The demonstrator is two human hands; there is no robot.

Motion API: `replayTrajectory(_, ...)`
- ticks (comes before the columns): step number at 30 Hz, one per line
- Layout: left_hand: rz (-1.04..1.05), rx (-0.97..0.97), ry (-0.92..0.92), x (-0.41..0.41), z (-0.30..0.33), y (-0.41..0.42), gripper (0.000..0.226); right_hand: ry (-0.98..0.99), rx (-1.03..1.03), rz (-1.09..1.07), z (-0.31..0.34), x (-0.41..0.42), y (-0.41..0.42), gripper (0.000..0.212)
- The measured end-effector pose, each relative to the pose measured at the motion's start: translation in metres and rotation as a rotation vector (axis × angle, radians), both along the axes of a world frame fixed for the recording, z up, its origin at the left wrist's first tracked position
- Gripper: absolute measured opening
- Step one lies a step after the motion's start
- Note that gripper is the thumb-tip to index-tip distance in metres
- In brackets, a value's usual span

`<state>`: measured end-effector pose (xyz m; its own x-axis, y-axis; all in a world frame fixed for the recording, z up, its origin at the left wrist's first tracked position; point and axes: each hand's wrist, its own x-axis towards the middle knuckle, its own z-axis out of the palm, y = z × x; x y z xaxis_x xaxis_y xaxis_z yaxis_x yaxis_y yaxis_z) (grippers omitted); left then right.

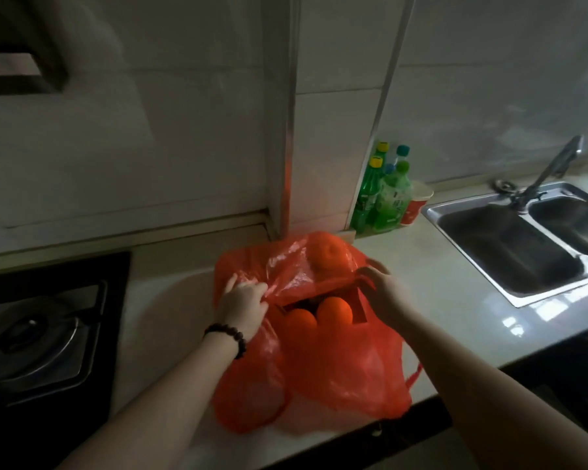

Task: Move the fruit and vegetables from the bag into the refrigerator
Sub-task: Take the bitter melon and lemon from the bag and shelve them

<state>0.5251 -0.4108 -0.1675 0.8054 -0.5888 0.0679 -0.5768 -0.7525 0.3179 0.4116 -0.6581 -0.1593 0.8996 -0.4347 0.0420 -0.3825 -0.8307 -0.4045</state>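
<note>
— Gripping what, exactly?

— My left hand (243,298) has its fingers curled into the rim of the thin, translucent red plastic bag (333,371), bunching the film on the left side of its mouth. My right hand (382,288) pinches the opposite edge of the rim, fingers bent over the plastic. Between them the mouth is held apart. A string of dark round beads (233,335) circles my left wrist.

— And what shows inside?

— Two round oranges (335,312) lie side by side, touching, just under the opening. A third round orange shape (330,254) presses against the far wall of the bag, seen through the film. Lower down the bag bulges, but I cannot tell what fills it.

— Where does the bag stand?

— On the pale, glossy stone desk (455,293), near its front edge. To my left sits a black gas hob with a steel burner ring (38,337). To my right, well apart from the bag, is a double stainless steel sink (510,252) with a slanted metal tap (554,167). Behind the bag, against the white tiled wall (150,147), stand several green plastic drink bottles with yellow, blue and green caps (384,195), and a red and white paper cup (416,201) just beside them.
</note>
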Motion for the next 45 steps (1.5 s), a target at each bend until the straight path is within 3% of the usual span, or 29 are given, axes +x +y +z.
replayTrajectory(1,0.007,-0.043,0.028,0.005,0.004,0.001,0.019,-0.065,0.028,0.029,0.001,0.004,-0.002,0.021)
replayTrajectory(4,-0.034,-0.190,0.079,0.019,0.018,0.003,0.008,-0.155,0.098,-0.016,0.011,0.020,-0.011,0.022)
replayTrajectory(8,-0.124,-0.359,0.162,0.035,0.034,0.001,0.051,-0.272,0.090,-0.007,0.034,0.044,-0.020,0.019)
replayTrajectory(11,-0.074,-0.389,0.106,0.051,0.044,0.000,0.053,-0.318,0.016,0.012,0.048,0.067,-0.029,0.025)
replayTrajectory(14,0.026,-0.307,-0.057,0.078,0.040,0.000,0.031,-0.247,-0.081,0.029,0.050,0.094,-0.038,0.031)
replayTrajectory(17,0.104,-0.131,-0.115,0.106,0.021,0.003,0.027,-0.075,-0.163,0.098,0.032,0.118,-0.045,0.031)
replayTrajectory(20,0.155,0.081,0.032,0.121,0.002,0.000,0.034,0.097,-0.185,0.153,0.004,0.135,-0.048,0.024)
replayTrajectory(23,0.172,0.108,0.200,0.121,0.007,-0.003,0.056,0.122,-0.080,0.138,0.001,0.143,-0.051,0.023)
replayTrajectory(26,0.222,-0.096,0.013,0.109,0.045,-0.020,0.073,0.008,-0.047,0.164,0.021,0.139,-0.052,0.038)
replayTrajectory(28,0.115,-0.274,-0.258,0.086,0.072,-0.038,0.055,-0.195,-0.076,0.252,0.035,0.127,-0.044,0.038)
replayTrajectory(30,-0.067,-0.314,-0.415,0.057,0.078,-0.056,0.033,-0.317,-0.134,0.456,0.041,0.112,-0.033,0.032)
replayTrajectory(33,-0.160,-0.031,-0.355,0.030,0.045,-0.069,0.039,-0.185,-0.248,0.699,0.025,0.101,-0.024,0.037)
replayTrajectory(37,-0.014,0.314,-0.093,0.044,0.006,-0.050,0.075,0.088,-0.177,0.617,0.003,0.110,-0.037,0.060)
replayTrajectory(42,-0.026,0.493,0.007,0.065,-0.015,-0.017,0.106,0.236,0.045,0.463,-0.018,0.122,-0.061,0.066)
replayTrajectory(45,-0.046,0.436,0.076,0.073,-0.012,-0.013,0.111,0.250,0.069,0.406,-0.015,0.131,-0.065,0.065)
